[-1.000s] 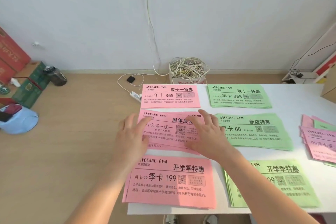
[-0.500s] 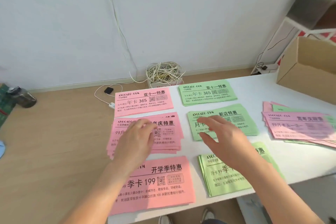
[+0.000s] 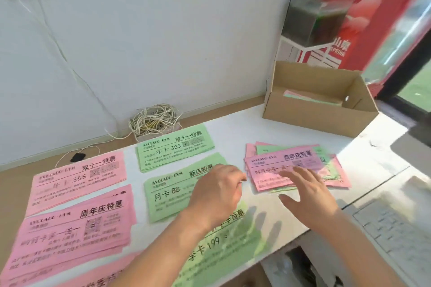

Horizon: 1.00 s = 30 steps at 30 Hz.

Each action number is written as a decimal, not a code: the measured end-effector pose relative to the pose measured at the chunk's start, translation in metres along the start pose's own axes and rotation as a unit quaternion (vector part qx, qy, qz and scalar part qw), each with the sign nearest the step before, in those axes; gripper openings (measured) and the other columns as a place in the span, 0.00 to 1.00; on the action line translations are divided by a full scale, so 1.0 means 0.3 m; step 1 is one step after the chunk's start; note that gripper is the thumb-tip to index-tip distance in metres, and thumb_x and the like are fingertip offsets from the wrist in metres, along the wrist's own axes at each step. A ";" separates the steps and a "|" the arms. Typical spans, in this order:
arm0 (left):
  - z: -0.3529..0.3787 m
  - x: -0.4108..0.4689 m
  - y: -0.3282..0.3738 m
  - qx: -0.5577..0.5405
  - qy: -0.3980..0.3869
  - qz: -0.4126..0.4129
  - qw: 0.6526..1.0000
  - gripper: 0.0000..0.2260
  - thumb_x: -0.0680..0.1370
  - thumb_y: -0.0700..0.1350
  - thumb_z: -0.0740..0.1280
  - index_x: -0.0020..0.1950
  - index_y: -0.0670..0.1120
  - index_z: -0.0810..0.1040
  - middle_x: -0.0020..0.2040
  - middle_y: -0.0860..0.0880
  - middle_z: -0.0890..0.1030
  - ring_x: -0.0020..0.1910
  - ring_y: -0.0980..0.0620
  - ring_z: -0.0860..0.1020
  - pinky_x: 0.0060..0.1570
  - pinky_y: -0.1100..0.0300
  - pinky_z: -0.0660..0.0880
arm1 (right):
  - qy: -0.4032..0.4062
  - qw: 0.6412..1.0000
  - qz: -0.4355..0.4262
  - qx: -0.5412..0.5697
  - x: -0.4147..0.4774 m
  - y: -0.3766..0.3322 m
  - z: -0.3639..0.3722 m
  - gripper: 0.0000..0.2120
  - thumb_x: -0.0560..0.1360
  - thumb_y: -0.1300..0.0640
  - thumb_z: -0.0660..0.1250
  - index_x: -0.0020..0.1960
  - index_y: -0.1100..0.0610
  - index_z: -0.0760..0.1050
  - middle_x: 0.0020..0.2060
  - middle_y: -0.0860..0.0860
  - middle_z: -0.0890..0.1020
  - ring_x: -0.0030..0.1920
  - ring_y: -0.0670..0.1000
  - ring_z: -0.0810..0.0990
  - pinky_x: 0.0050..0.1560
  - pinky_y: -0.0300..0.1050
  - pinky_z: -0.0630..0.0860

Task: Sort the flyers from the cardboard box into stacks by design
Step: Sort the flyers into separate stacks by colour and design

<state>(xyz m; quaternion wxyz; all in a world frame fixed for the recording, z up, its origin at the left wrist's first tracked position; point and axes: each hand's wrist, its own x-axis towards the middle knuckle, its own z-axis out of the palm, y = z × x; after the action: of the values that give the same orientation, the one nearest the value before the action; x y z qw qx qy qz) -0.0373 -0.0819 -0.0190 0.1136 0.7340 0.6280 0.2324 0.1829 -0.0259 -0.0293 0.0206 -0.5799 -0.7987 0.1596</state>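
Observation:
Sorted pink stacks (image 3: 77, 179) (image 3: 77, 228) and green stacks (image 3: 172, 149) (image 3: 168, 193) (image 3: 224, 251) lie in rows on the white table (image 3: 251, 128). A loose mixed pile of pink and green flyers (image 3: 279, 163) lies to their right. My right hand (image 3: 305, 196) hovers with fingers spread over the pile's near edge. My left hand (image 3: 217, 193) is above the middle green stack, fingers loosely curled, holding nothing. The cardboard box (image 3: 310, 114) at the table's far right has more flyers (image 3: 310, 98) inside.
A tangle of white cable (image 3: 154, 121) sits on the floor by the wall beyond the table. A white keyboard (image 3: 391, 228) lies at the right. A dark tank on a white stand (image 3: 310, 21) and a red poster stand behind the box.
The view has swung right. Both hands left the pink stack and moved right; my right hand now reaches the mixed pile and my left is over the green stack.

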 end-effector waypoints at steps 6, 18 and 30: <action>0.247 0.235 0.147 0.107 -0.158 0.008 0.982 0.22 0.79 0.50 0.63 0.71 0.45 0.65 0.73 0.44 0.64 0.72 0.46 0.61 0.70 0.54 0.58 | -0.044 0.998 0.036 0.038 0.089 0.185 0.021 0.32 0.77 0.49 0.63 0.75 0.43 0.50 0.75 0.50 0.55 0.75 0.55 0.56 0.68 0.53 0.69; 0.287 0.295 0.117 0.131 -0.157 0.017 0.979 0.28 0.78 0.43 0.58 0.77 0.46 0.54 0.60 0.45 0.76 0.50 0.42 0.77 0.44 0.52 0.70 | 0.070 0.959 0.137 0.239 0.189 0.386 -0.050 0.18 0.79 0.61 0.56 0.68 0.51 0.66 0.55 0.51 0.77 0.51 0.53 0.77 0.48 0.49 0.76; 0.293 0.295 0.088 -0.042 -0.010 -0.009 0.999 0.44 0.74 0.30 0.58 0.71 0.72 0.44 0.72 0.51 0.68 0.26 0.46 0.76 0.27 0.50 0.76 | -0.012 0.981 0.190 0.036 0.259 0.373 -0.047 0.33 0.70 0.40 0.69 0.69 0.51 0.62 0.62 0.53 0.67 0.61 0.54 0.64 0.50 0.47 0.69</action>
<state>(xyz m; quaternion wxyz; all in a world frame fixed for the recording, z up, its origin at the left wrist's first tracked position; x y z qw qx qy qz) 0.0373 0.0104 -0.0654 0.1530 0.7250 0.6232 0.2503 0.2635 0.0807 -0.0591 0.0010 -0.7180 -0.6678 0.1965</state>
